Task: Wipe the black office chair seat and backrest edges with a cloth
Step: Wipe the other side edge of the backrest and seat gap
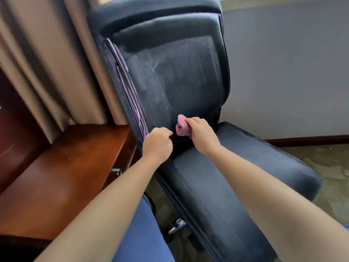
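The black office chair fills the middle of the view, its backrest (175, 80) dusty and streaked, its seat (236, 167) reaching toward me and to the right. My right hand (203, 135) grips a bunched pink cloth (182, 127) at the bottom of the backrest, just above the crease where it meets the seat. My left hand (157, 143) is curled beside it at the lower left edge of the backrest; whether it holds anything there is hidden by the fingers.
A reddish wooden desk (66, 167) stands close on the left, touching the chair's side. Beige curtains (56, 63) hang behind it. A grey wall (292, 72) with a dark baseboard is on the right, carpet (330, 176) below. The chair's castor (176, 226) shows under the seat.
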Tool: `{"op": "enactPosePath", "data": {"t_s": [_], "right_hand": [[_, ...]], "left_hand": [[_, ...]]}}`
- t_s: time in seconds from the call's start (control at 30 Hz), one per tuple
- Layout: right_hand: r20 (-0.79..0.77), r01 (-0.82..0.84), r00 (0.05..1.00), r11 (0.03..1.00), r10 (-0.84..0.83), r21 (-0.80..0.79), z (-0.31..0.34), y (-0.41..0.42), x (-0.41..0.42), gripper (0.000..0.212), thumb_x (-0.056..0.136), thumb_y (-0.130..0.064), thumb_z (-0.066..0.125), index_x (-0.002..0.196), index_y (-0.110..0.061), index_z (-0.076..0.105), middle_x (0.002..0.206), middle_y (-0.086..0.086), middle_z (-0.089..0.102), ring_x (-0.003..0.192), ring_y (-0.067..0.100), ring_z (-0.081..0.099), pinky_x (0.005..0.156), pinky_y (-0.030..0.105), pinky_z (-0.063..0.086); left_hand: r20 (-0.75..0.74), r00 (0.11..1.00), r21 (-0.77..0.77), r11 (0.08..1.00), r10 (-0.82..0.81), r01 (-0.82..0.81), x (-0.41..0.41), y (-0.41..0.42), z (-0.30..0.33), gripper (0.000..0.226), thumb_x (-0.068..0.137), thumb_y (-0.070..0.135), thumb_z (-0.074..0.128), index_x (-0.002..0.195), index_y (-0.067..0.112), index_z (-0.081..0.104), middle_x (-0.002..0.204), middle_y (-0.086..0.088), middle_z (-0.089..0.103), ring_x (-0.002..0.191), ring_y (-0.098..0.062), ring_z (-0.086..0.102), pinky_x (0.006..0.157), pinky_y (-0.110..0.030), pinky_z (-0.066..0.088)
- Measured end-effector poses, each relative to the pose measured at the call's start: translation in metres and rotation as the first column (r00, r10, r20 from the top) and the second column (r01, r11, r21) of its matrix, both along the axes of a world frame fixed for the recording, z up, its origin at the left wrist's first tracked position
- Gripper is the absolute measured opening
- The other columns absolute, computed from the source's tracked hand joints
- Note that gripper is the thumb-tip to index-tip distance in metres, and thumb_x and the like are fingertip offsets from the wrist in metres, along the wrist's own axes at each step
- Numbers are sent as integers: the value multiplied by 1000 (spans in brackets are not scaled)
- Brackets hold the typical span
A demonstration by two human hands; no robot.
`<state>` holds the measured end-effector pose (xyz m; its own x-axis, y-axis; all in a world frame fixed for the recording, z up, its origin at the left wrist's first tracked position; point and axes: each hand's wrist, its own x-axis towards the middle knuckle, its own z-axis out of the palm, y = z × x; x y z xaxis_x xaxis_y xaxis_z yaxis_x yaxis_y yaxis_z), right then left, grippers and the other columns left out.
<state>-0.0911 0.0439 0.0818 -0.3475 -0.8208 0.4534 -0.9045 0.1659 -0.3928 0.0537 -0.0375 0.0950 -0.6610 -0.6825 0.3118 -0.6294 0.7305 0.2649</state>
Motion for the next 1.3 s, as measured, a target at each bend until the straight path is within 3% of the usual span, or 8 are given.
{"op": "enactPosePath", "data": {"t_s": [0.2,0.4,0.57,0.7,0.8,1.0,1.13,1.3], "right_hand": [[-40,-42,998,998,41,-40,40,-17,25,50,84,4,52,132,-9,49,118,9,56,98,31,48,80,41,44],[-80,-64,995,992,55,-111,84,-48,31,54,85,7,51,135,-11,47,122,7,56,100,30,47,83,42,44],[-100,-84,993,983,68,-161,122,-73,41,55,88,4,47,139,-16,43,128,6,53,106,29,46,84,39,44],[-125,-86,990,975,61,-205,142,-88,44,56,85,6,50,136,-16,48,124,9,54,108,30,49,80,37,44],[-119,-69,992,974,43,-217,147,-93,43,54,85,6,52,134,-15,50,125,9,54,109,29,49,81,36,45],[-100,-24,995,975,1,-223,154,-91,42,49,87,2,54,133,-16,52,124,7,55,106,29,53,75,32,44],[-104,-14,994,970,-12,-241,168,-83,54,49,89,-1,53,136,-17,48,129,6,51,101,30,56,71,28,42],[-119,-33,993,967,2,-251,181,-57,79,47,91,-3,50,136,-19,47,134,5,49,89,37,59,64,32,45]], "left_hand": [[-89,996,-124,992,2,-13,23,-11,39,35,88,6,48,118,10,66,126,-2,62,117,-26,51,96,-37,42],[-438,894,-201,958,98,-203,45,-55,81,29,84,0,55,109,2,69,126,-14,60,113,-36,54,92,-42,45],[-572,759,136,948,312,-288,49,-89,125,48,94,11,47,142,13,41,153,-9,28,139,-25,28,112,-33,23],[-614,721,390,918,322,-77,45,-114,145,61,95,6,41,151,20,21,158,-4,20,143,-19,22,115,-30,18],[-650,677,542,835,343,97,37,-123,154,67,96,6,40,153,25,9,156,-4,23,143,-22,25,117,-37,21],[-666,634,579,808,393,107,30,-119,156,68,94,0,32,153,27,11,157,2,22,139,-19,29,100,-21,22],[-675,608,570,819,418,70,45,-110,151,67,92,4,32,151,32,17,156,3,27,141,-20,28,116,-32,21],[-700,524,550,834,485,-37,68,-86,145,51,100,20,36,148,35,29,143,-3,47,128,-25,46,108,-35,35]]}}
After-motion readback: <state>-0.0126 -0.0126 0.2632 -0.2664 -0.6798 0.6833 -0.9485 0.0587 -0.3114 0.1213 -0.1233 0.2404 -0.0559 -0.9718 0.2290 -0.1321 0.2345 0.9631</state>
